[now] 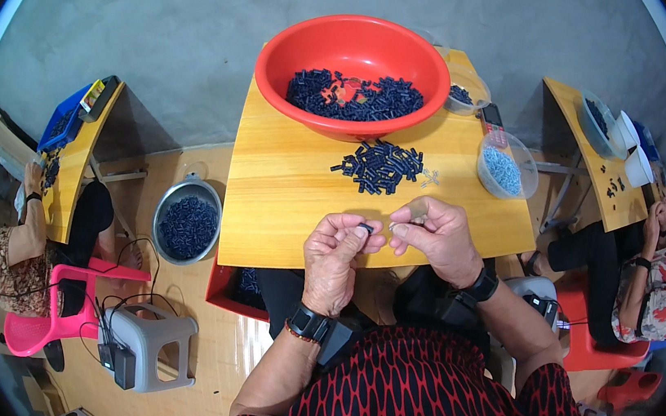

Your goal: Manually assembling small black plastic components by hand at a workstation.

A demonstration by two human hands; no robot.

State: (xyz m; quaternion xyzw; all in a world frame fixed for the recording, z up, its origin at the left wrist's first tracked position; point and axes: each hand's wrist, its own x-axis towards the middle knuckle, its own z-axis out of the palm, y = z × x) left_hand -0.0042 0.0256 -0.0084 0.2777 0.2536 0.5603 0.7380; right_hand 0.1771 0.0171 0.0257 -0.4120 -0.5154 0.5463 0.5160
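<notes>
Over the near edge of the wooden table (284,213), my left hand (329,258) pinches a small dark blue tube-like piece (365,227) between thumb and fingers. My right hand (441,237) is close beside it, thumb and fingers pressed together; what they hold is too small to make out. Just beyond both hands lies a loose pile of short dark blue pieces (378,167). A few small clear pieces (430,177) are scattered at the pile's right side. Behind the pile stands a large red basin (354,33), partly filled with the same dark pieces.
At the table's right are a clear tub of light blue pieces (501,172), a phone (492,116) and a clear tub with dark pieces (461,95). On the floor left stand a metal bowl (187,224) and a grey stool (147,344). People sit at tables on both sides.
</notes>
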